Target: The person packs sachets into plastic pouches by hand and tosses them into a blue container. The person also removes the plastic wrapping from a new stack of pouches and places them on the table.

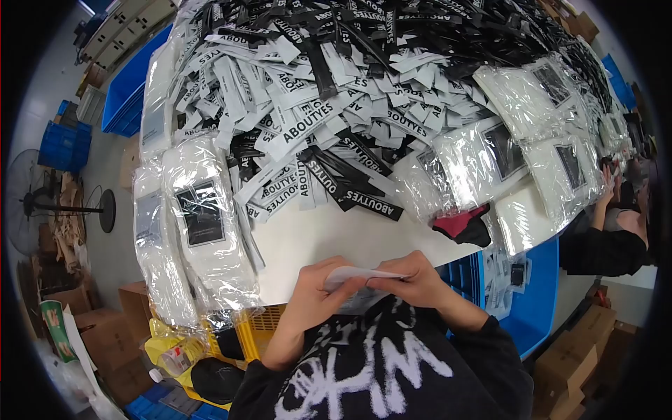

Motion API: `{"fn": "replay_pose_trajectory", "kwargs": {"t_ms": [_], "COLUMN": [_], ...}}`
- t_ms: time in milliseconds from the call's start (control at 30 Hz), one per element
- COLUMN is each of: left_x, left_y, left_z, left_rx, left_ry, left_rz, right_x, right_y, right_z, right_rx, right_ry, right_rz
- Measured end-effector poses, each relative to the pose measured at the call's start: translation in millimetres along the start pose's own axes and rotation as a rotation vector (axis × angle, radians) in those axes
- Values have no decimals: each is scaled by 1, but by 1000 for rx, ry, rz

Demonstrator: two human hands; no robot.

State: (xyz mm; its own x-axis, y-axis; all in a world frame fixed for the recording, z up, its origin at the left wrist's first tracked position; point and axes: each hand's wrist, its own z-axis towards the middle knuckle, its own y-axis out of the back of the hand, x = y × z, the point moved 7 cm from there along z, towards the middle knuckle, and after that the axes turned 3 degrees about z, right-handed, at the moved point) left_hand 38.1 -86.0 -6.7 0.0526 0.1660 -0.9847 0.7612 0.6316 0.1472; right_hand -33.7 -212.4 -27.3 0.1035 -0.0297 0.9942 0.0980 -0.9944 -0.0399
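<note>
Close to my chest, just off the table's front edge, both hands pinch a thin white flat piece (pixel 364 273), a sachet or a bag; its exact kind is hard to make out. My left hand (pixel 318 290) is closed on its left end. On its right end the fingers of my right hand (pixel 416 278) are closed too. Something clear and shiny (pixel 364 299) shows beneath the piece, partly hidden by my fingers. Beyond my hands lies a big heap of white sachets (pixel 308 124) and black sachets (pixel 374 203) printed ABOUTYES.
Clear-wrapped white packs (pixel 199 210) line the table's left side, and more packs (pixel 476 168) stand at the right. A pink and black cloth (pixel 462 224) lies by the right edge. Below are a blue bin (pixel 542 294) and a yellow crate (pixel 262 322). Another person's arm (pixel 603 203) shows far right.
</note>
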Motion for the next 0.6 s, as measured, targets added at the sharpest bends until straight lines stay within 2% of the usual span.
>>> {"fn": "replay_pose_trajectory", "kwargs": {"t_ms": [100,200,367,400,433,500,533,567,600], "left_x": [-14,-15,-15,-10,-10,-15,-14,-23,-33], "left_y": [-4,-13,-44,-53,-49,-41,-28,-12,3], "left_z": [1,2,2,3,5,8,5,3,1], "left_rx": [-56,-51,62,164,151,134,131,96,71], "left_ry": [-134,-144,-347,-355,-342,-322,-258,-290,-323], "left_rz": [174,121,184,197,181,143,117,-3,-131], "right_x": [21,36,50,55,61,56,52,49,55], "right_y": [4,14,41,46,53,78,90,101,104], "right_z": [1,-4,-28,-35,-45,-77,-98,-116,-124], "right_rx": [-88,-94,8,33,52,92,80,59,-8], "right_ry": [179,272,129,107,84,-229,-361,-504,-565], "right_rz": [-114,-211,-419,-502,-586,-682,-894,-1105,-1188]}}
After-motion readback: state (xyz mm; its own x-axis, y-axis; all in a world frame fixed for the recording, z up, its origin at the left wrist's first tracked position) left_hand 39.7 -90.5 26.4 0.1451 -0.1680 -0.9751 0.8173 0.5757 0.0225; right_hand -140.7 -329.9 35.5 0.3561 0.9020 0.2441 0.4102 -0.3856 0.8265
